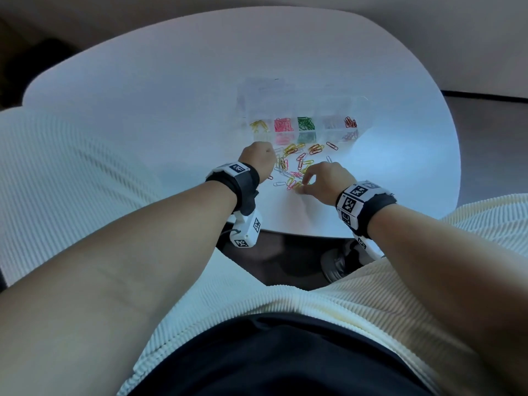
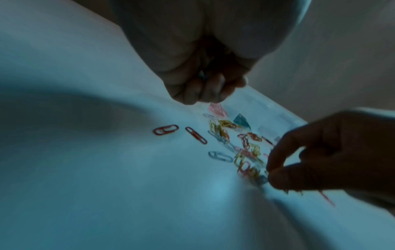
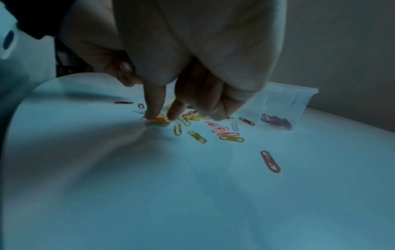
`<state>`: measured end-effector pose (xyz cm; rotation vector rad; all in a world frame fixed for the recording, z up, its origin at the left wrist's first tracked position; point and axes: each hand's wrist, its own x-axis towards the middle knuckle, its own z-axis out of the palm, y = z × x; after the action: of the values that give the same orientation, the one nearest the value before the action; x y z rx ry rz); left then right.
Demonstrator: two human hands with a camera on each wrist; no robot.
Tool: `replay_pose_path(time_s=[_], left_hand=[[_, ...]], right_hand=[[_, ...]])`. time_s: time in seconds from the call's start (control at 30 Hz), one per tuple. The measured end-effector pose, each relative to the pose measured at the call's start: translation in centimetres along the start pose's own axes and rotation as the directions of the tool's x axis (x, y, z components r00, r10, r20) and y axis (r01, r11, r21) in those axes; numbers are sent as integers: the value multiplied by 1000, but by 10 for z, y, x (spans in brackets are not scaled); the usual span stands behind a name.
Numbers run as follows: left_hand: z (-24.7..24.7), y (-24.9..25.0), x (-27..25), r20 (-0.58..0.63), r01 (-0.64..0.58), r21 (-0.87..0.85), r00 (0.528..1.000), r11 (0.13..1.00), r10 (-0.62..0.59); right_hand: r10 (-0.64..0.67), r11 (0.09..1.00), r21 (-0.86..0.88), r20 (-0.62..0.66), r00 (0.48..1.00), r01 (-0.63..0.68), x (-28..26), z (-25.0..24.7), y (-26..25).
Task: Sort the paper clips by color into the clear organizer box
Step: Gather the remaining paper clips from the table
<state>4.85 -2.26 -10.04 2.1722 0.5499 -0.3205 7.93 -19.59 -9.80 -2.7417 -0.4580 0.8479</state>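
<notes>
The clear organizer box (image 1: 363,110) stands mid-table and holds sorted yellow, pink, green, pale and red clips. A loose pile of mixed paper clips (image 1: 297,164) lies just in front of it. My left hand (image 1: 258,157) hovers at the pile's left edge near the yellow compartment, its fingers (image 2: 205,91) curled into a fist around what looks like a pale clip. My right hand (image 1: 303,187) is down on the near end of the pile. Its thumb and index fingertips (image 3: 153,110) pinch a yellow-orange clip (image 3: 160,119) against the table.
The white round table (image 1: 171,95) ends close to my wrists. Two red clips (image 2: 166,130) lie apart to the left of the pile, and another red clip (image 3: 270,161) lies to the right. My lap and a shoe are below the table edge.
</notes>
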Motion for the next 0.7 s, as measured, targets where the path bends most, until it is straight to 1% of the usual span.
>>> replay_pose_path(time_s=[0.07,0.17,0.27,0.37,0.47,0.57,0.63,0.7], left_hand=[[3,0,-2,29,1,110,1000,994,-4],[8,-2,-7,103,-71,296,994,953,42],[11,-8,-6,172,-154,403,981,902,90],[12,-12,-5,195,-192,481,975,856,108],[13,-11,-6,193,-198,522,975,829,111],[16,-10,-6,201,-203,527,973,825,111],[18,-11,-7,205,-197,514,973,835,104],[19,-13,-6,198,-176,460,976,871,93]], right_hand=[[10,998,-55,-1,1000,-10,0,1,-1],[21,992,-127,21,1000,-18,0,-2,-5],[27,988,-153,22,999,-23,-1,-3,-8],[-10,984,-180,-8,1000,9,-2,-2,-11],[-30,976,-217,-1,1000,29,-2,0,-15],[-33,973,-228,-5,999,31,1,2,-17],[-44,961,-273,-18,999,37,2,6,-17],[-57,944,-328,-23,998,46,2,9,-18]])
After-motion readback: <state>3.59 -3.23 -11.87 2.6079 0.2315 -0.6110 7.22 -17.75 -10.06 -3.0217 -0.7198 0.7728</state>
